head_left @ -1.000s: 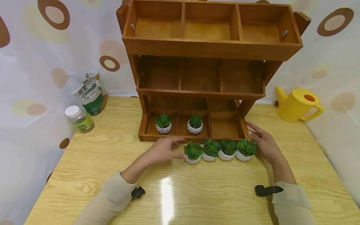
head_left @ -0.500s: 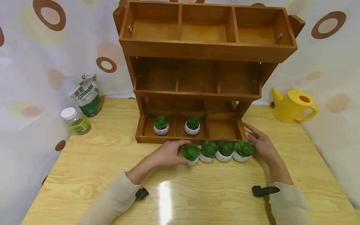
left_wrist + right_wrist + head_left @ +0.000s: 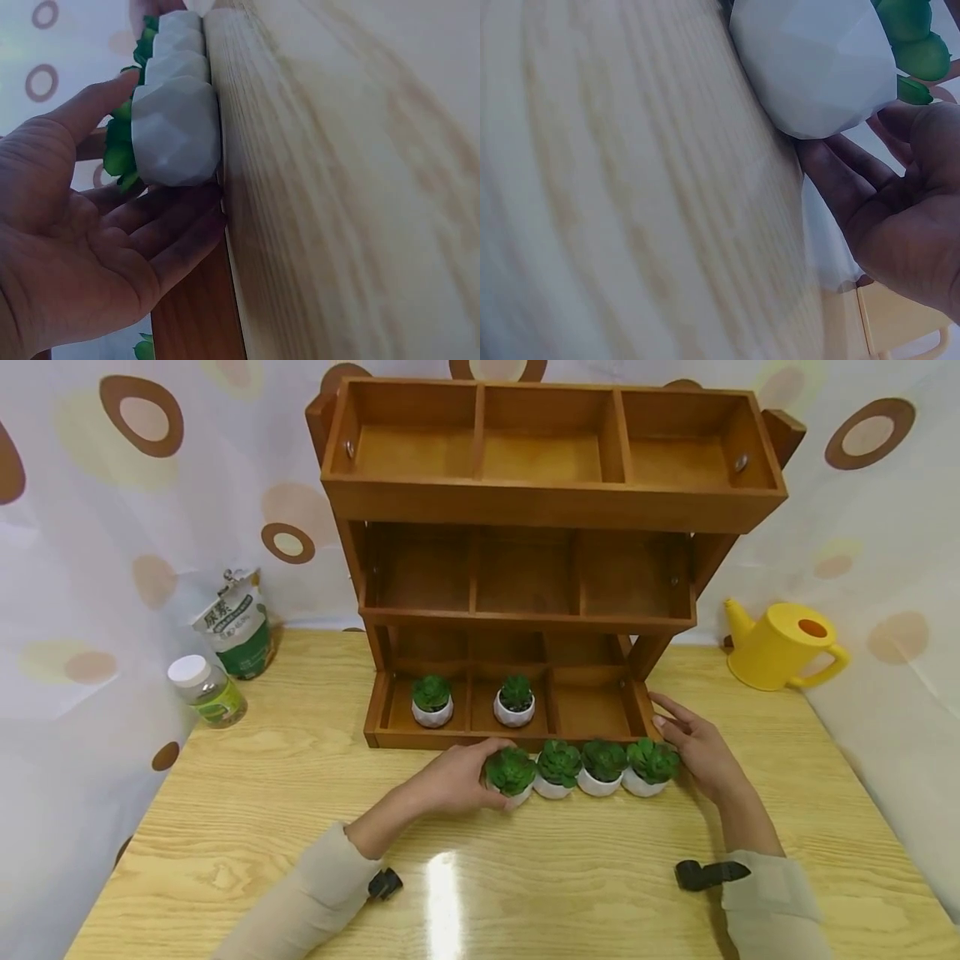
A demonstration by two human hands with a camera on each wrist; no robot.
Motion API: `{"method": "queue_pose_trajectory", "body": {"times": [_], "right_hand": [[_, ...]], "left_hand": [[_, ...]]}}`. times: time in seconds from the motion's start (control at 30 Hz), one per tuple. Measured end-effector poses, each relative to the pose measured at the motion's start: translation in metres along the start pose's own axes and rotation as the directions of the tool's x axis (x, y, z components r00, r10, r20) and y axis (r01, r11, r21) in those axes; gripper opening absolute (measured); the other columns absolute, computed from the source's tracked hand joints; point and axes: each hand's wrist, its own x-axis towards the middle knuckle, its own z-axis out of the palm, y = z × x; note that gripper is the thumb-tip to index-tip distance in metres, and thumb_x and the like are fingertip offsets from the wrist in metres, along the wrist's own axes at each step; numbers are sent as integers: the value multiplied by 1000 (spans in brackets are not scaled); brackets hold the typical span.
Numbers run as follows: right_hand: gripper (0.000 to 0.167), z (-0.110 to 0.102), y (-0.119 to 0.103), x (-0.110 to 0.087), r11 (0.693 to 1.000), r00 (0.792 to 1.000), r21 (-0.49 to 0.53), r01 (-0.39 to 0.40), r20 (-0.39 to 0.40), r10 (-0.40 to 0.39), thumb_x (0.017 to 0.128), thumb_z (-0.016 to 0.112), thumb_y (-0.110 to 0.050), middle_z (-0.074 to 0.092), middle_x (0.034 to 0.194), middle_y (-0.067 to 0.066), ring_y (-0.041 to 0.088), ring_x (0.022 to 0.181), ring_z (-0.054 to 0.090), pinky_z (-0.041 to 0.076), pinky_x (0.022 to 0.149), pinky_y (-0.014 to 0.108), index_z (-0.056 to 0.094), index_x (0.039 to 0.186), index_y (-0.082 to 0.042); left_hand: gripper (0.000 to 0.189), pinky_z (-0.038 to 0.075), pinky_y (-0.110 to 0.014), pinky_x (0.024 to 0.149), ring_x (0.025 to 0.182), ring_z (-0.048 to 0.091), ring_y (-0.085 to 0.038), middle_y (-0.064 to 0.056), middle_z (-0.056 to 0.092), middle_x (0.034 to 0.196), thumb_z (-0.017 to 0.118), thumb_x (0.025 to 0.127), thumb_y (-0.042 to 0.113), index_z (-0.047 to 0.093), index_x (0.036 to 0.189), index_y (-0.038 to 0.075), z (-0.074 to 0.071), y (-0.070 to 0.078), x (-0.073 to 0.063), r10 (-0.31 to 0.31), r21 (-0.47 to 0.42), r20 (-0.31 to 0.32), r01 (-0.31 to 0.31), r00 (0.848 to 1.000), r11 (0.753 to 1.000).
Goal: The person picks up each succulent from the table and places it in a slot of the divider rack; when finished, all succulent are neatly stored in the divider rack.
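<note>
Several potted succulents in white faceted pots stand in a row along the front of a brown wooden tiered shelf (image 3: 555, 510). My left hand (image 3: 453, 778) is at the leftmost potted succulent (image 3: 512, 772), its thumb on the near side and fingers on the far side. In the left wrist view the thumb and fingers of the left hand (image 3: 90, 225) bracket that white pot (image 3: 176, 131). My right hand (image 3: 701, 752) rests by the shelf's lower right corner, fingers loosely extended. In the right wrist view its fingertips meet the rightmost white pot (image 3: 814, 67).
Two more potted succulents (image 3: 432, 702) sit in the bottom tier's left and middle compartments. A yellow watering can (image 3: 783, 647) stands at right. A white-capped jar (image 3: 207, 692) and a green-and-white clipped bag (image 3: 238, 627) are at left on the wooden table (image 3: 570, 877).
My left hand has moved right and wrapped its thumb and fingers around the leftmost potted succulent. The right hand stays beside the shelf corner. The head view has shifted slightly.
</note>
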Motion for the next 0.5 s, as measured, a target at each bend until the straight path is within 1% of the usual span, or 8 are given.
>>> {"method": "queue_pose_trajectory", "body": {"times": [0.1,0.2,0.33,0.5], "right_hand": [[60,0,1,0,1000,1000,7,-5,6,5,108,41,-45,29,166,16,38,148,37,30,119,57,23,163,-28],[62,0,3,-2,1000,1000,18,-14,14,14,108,43,-46,26,167,17,40,149,34,27,120,60,23,163,-27],[64,1,2,-2,1000,1000,20,-7,11,6,107,43,-47,25,167,18,42,149,33,25,120,62,23,163,-25],[62,0,-1,-2,1000,1000,15,7,1,-7,108,42,-46,26,166,20,42,149,33,25,120,62,23,163,-25]], "left_hand": [[71,52,-41,99,119,64,-23,-3,68,132,82,84,34,49,146,23,3,0,0,8,37,-5,-8,1000,999],[71,53,-42,97,118,65,-23,-3,68,130,83,83,32,49,145,24,5,0,-1,-3,63,-9,4,1000,998],[69,53,-42,95,114,66,-22,-1,70,126,84,82,35,52,142,25,7,2,1,-13,75,-32,15,999,997],[63,54,-40,94,111,67,-21,0,71,122,84,82,36,55,137,23,4,3,1,-4,85,-53,9,999,996]]}}
